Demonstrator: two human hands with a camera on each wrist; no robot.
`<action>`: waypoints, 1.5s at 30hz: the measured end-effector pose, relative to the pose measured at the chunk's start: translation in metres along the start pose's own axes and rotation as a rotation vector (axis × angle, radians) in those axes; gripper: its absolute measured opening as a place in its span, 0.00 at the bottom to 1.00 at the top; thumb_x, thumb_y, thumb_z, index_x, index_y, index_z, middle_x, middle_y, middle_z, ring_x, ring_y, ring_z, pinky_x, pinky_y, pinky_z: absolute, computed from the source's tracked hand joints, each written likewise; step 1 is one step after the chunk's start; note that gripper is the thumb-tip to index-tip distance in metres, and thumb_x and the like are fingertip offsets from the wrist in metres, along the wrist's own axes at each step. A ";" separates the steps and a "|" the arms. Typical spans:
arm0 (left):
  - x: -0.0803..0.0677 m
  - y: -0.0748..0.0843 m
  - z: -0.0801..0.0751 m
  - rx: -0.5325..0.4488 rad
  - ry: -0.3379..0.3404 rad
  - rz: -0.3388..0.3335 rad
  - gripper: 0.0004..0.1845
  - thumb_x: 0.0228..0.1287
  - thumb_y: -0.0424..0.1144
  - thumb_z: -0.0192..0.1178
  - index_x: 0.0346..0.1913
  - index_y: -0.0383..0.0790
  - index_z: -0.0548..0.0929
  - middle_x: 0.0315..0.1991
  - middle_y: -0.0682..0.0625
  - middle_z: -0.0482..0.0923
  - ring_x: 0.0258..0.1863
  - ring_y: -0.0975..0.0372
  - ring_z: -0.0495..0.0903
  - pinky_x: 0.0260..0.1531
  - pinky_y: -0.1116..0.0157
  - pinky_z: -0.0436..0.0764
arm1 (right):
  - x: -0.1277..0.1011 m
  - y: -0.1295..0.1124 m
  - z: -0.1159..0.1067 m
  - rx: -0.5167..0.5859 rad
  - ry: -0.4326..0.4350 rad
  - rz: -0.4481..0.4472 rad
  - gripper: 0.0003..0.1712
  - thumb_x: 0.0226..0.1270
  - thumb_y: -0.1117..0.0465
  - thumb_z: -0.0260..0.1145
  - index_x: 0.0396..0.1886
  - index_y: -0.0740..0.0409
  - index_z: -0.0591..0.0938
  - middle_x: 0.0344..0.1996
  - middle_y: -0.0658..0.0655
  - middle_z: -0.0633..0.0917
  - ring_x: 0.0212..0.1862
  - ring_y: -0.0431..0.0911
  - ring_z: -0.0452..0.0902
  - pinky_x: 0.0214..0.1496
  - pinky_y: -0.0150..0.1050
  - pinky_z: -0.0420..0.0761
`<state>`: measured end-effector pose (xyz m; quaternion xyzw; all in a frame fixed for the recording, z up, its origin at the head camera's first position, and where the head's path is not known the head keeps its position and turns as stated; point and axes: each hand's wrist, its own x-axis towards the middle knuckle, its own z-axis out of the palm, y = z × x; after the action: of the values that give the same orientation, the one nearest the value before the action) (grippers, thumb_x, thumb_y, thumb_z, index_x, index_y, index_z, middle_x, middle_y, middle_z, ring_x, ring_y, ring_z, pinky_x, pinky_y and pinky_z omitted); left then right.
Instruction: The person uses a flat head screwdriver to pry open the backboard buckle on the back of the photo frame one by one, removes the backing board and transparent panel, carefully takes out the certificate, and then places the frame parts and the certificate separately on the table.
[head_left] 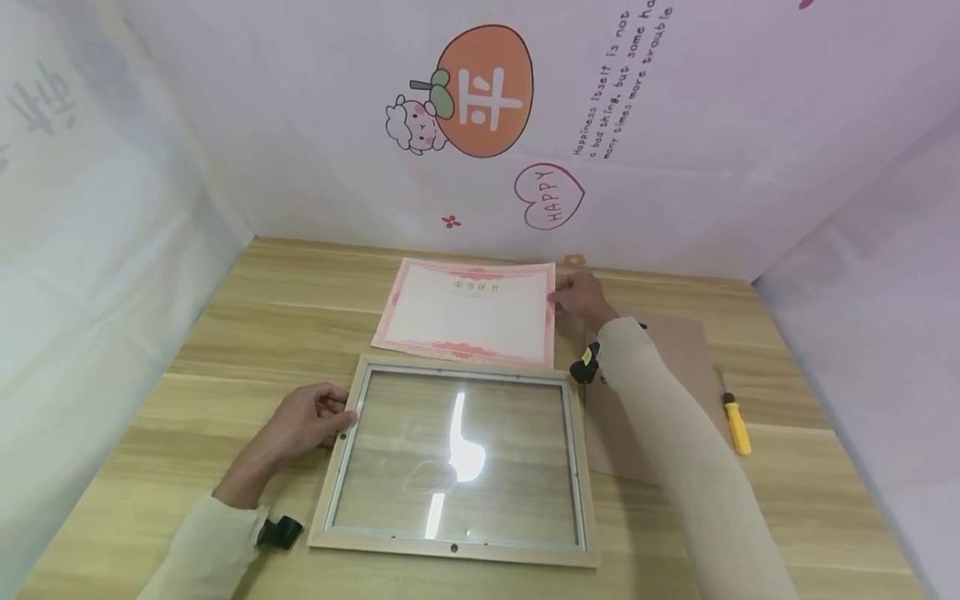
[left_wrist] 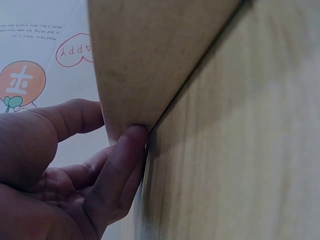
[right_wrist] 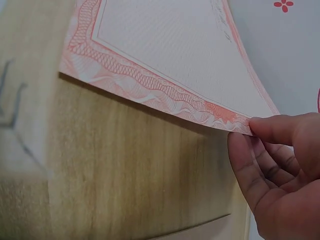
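A certificate (head_left: 468, 312) with a pink patterned border lies at the back of the wooden table (head_left: 247, 333). My right hand (head_left: 577, 296) pinches its right edge. In the right wrist view that edge of the certificate (right_wrist: 165, 55) is lifted off the wood between thumb and fingers (right_wrist: 280, 135). In front of it lies a light wooden picture frame (head_left: 457, 458) with a glass pane that reflects a lamp. My left hand (head_left: 311, 417) holds the frame's left rail, with curled fingers (left_wrist: 120, 165) against the frame's wood (left_wrist: 145, 60).
A brown backing board (head_left: 675, 367) lies flat right of the frame, partly under my right forearm. A yellow-handled screwdriver (head_left: 737, 425) lies further right. Pale printed cloth walls (head_left: 480, 125) close in the table at the back and on both sides.
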<state>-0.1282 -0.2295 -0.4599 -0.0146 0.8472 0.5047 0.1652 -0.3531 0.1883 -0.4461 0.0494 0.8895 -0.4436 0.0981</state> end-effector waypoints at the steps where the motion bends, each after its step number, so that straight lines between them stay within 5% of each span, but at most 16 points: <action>1: 0.000 0.000 0.000 0.000 0.002 -0.005 0.19 0.65 0.34 0.64 0.54 0.26 0.76 0.42 0.41 0.79 0.33 0.60 0.81 0.30 0.64 0.87 | 0.000 0.001 0.001 -0.008 0.002 -0.002 0.13 0.65 0.68 0.65 0.47 0.71 0.80 0.42 0.66 0.85 0.37 0.50 0.85 0.44 0.41 0.87; 6: -0.003 -0.001 0.001 -0.004 0.001 -0.005 0.19 0.65 0.34 0.64 0.54 0.26 0.76 0.42 0.41 0.79 0.34 0.60 0.81 0.30 0.64 0.87 | 0.001 0.004 0.002 -0.020 0.009 0.009 0.09 0.64 0.69 0.66 0.42 0.70 0.81 0.32 0.61 0.85 0.29 0.43 0.82 0.38 0.37 0.87; 17: -0.004 0.000 -0.001 -0.005 -0.008 0.034 0.20 0.66 0.35 0.63 0.56 0.25 0.75 0.43 0.40 0.79 0.34 0.59 0.81 0.30 0.64 0.87 | 0.006 0.010 0.004 -0.065 0.017 0.047 0.11 0.63 0.69 0.62 0.45 0.67 0.81 0.43 0.63 0.84 0.37 0.46 0.82 0.38 0.34 0.83; 26: -0.004 0.000 0.000 -0.003 0.002 0.026 0.20 0.65 0.35 0.63 0.55 0.26 0.75 0.43 0.40 0.79 0.34 0.60 0.81 0.30 0.65 0.87 | 0.015 0.018 0.008 -0.131 0.072 0.033 0.10 0.62 0.67 0.67 0.42 0.65 0.84 0.37 0.62 0.88 0.31 0.44 0.83 0.31 0.31 0.81; 36: -0.004 -0.001 0.000 0.015 0.011 0.015 0.20 0.66 0.36 0.63 0.56 0.27 0.75 0.43 0.41 0.79 0.34 0.60 0.81 0.30 0.65 0.86 | 0.012 0.016 0.012 -0.242 0.160 -0.070 0.10 0.59 0.67 0.65 0.40 0.65 0.87 0.41 0.64 0.88 0.46 0.56 0.81 0.53 0.48 0.81; 45: -0.004 -0.001 0.000 0.015 0.007 0.022 0.21 0.66 0.36 0.64 0.56 0.27 0.76 0.43 0.41 0.79 0.34 0.60 0.81 0.30 0.65 0.86 | 0.013 0.017 0.011 -0.385 0.165 -0.161 0.10 0.59 0.66 0.64 0.37 0.67 0.86 0.40 0.65 0.88 0.48 0.60 0.81 0.57 0.53 0.79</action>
<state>-0.1238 -0.2303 -0.4595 -0.0060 0.8517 0.5000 0.1568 -0.3615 0.1899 -0.4682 -0.0055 0.9638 -0.2664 -0.0031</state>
